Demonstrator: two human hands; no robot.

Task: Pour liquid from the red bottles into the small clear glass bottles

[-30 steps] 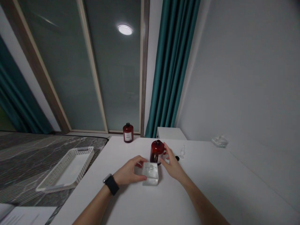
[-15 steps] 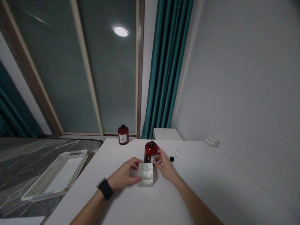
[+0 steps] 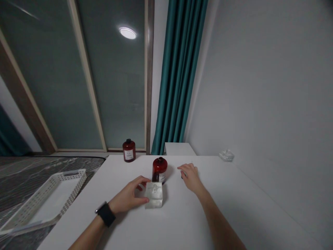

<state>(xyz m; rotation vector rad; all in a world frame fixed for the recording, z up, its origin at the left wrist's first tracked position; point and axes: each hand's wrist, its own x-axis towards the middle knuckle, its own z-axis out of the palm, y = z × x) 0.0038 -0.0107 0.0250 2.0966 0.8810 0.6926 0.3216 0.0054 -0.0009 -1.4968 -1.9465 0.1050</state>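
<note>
My left hand (image 3: 130, 195), with a dark watch at the wrist, grips the left side of a square clear glass bottle (image 3: 154, 198) between thumb and fingers. Right behind it stands a dark red round bottle (image 3: 159, 166) with a pale label and an open-looking neck. My right hand (image 3: 191, 177) is away from that bottle, low over the table, its fingers bent and apart. A dark round cap (image 3: 182, 177) shows partly beside its thumb. The small clear object that lay near the cap is hidden under this hand.
Another dark red bottle (image 3: 129, 150) with a black cap stands at the far left of the white table (image 3: 166, 229). A clear glass object (image 3: 227, 155) lies by the wall at the back right. A white perforated basket (image 3: 47, 199) is left, below the table.
My right hand has let go of the red bottle and moved right, over the cap and the small clear object. My left hand stays on the glass bottle. The view has shifted right.
</note>
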